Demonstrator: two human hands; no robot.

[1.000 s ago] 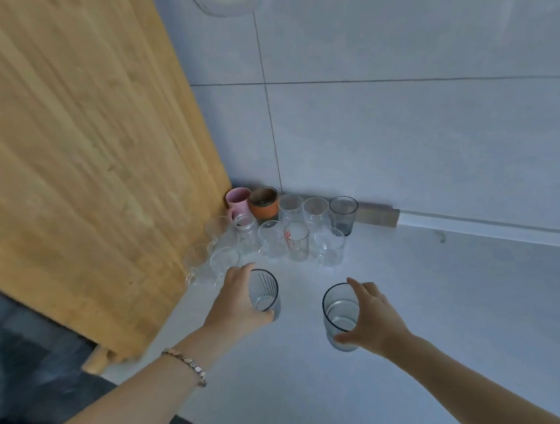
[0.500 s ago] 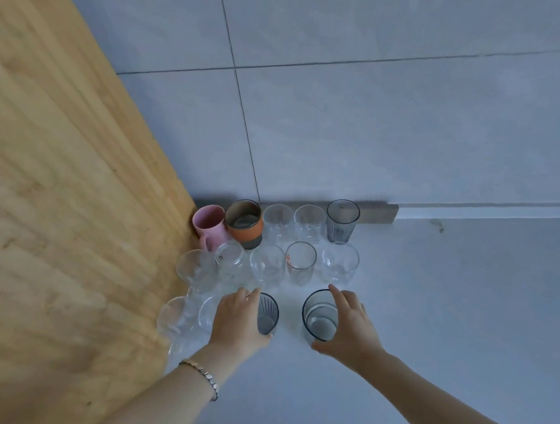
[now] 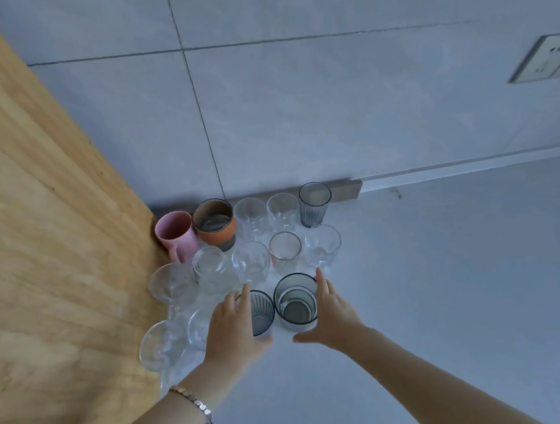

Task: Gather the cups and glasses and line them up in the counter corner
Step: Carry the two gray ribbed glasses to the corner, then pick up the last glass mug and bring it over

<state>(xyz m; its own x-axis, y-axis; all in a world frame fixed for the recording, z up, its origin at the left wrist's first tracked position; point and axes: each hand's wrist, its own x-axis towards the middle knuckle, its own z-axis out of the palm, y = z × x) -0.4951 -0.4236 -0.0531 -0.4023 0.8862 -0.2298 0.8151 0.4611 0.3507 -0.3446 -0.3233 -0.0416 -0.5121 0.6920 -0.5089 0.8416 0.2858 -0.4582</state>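
Cups and glasses stand in rows in the counter corner. At the back are a pink mug (image 3: 175, 233), an orange-and-grey cup (image 3: 214, 223), two clear glasses and a ribbed grey glass (image 3: 314, 203). Several clear glasses form the middle row. In the front row my left hand (image 3: 231, 329) wraps a ribbed grey glass (image 3: 262, 313). Beside it my right hand (image 3: 330, 313) cups a smooth grey glass (image 3: 295, 302) standing on the counter, thumb and fingers spread around its right side.
A wooden panel (image 3: 52, 258) walls the left side, with clear glasses (image 3: 162, 345) against it. Grey tiled wall behind, a socket (image 3: 548, 59) at the upper right. Open grey counter (image 3: 456, 283) stretches to the right.
Both hands carried the two grey glasses forward to the corner and set them side by side in the front row. The view has tilted down and closer.
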